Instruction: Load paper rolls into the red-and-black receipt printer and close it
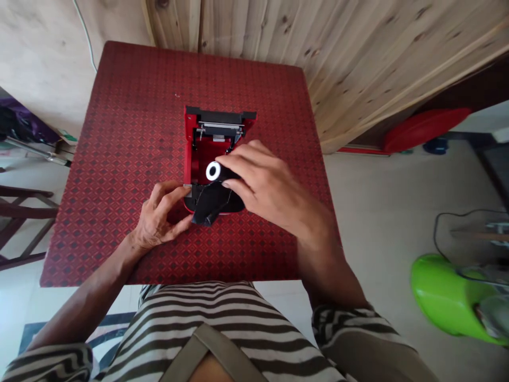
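Observation:
A red and black label printer (187, 164) sits on the table with its lid raised away from me. My right hand (266, 183) pinches a roll of black ribbon (226, 173) with a white ring-shaped core, held over the printer's open body. A loose length of black ribbon (210, 204) hangs from the roll across the printer's front edge. My left hand (163, 212) grips the front left corner of the printer, fingers on top and thumb low at the front. The right hand covers the printer's right side and the far end of the roll.
The table (131, 106) has a red patterned cover and stands near a wooden plank wall (254, 32). A wooden chair (24, 212) is at the left. On the floor at the right stands a bright green plastic stool or tub (441, 297) with a dark cable (437, 228) nearby.

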{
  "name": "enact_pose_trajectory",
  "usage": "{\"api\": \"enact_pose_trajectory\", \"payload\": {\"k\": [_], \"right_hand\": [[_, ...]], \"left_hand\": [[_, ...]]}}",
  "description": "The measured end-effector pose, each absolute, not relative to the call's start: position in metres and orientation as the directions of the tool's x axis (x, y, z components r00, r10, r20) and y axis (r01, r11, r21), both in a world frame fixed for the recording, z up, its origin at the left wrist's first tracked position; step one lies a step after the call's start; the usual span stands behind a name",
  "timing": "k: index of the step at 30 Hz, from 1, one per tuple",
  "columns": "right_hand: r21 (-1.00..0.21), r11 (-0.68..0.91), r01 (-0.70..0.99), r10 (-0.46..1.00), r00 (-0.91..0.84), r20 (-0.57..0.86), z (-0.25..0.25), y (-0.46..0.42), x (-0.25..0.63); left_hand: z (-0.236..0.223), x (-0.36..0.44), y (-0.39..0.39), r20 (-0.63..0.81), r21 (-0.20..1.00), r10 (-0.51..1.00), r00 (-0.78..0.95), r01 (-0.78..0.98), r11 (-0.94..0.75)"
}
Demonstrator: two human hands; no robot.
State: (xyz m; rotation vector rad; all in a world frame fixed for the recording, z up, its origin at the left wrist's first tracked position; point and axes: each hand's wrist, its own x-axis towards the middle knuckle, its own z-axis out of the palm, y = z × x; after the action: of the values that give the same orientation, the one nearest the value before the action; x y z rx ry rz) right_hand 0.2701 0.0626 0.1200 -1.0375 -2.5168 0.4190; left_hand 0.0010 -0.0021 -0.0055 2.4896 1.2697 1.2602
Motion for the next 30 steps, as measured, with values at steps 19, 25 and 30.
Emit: {"api": "enact_pose_trajectory", "payload": {"k": [19, 25, 30], "right_hand": [[-0.096, 0.6, 0.794, 0.777, -0.607, -0.167, 0.081, 0.108, 0.214], [-0.408, 0.631, 0.66, 0.723, -0.691, 0.0, 0.09, 0.098, 0.238], [-0.598, 0.685, 0.416, 0.6, -0.788, 0.139, 0.099, 0.076, 0.265]], "left_hand": [[-0.004, 0.002, -0.005, 0.601, 0.432, 0.727, 0.333, 0.629, -0.646], [-0.005, 0.001, -0.004, 0.607, 0.423, 0.721, 0.334, 0.633, -0.649], [0.004, -0.001, -0.005, 0.615, 0.466, 0.732, 0.292, 0.615, -0.636]]}}
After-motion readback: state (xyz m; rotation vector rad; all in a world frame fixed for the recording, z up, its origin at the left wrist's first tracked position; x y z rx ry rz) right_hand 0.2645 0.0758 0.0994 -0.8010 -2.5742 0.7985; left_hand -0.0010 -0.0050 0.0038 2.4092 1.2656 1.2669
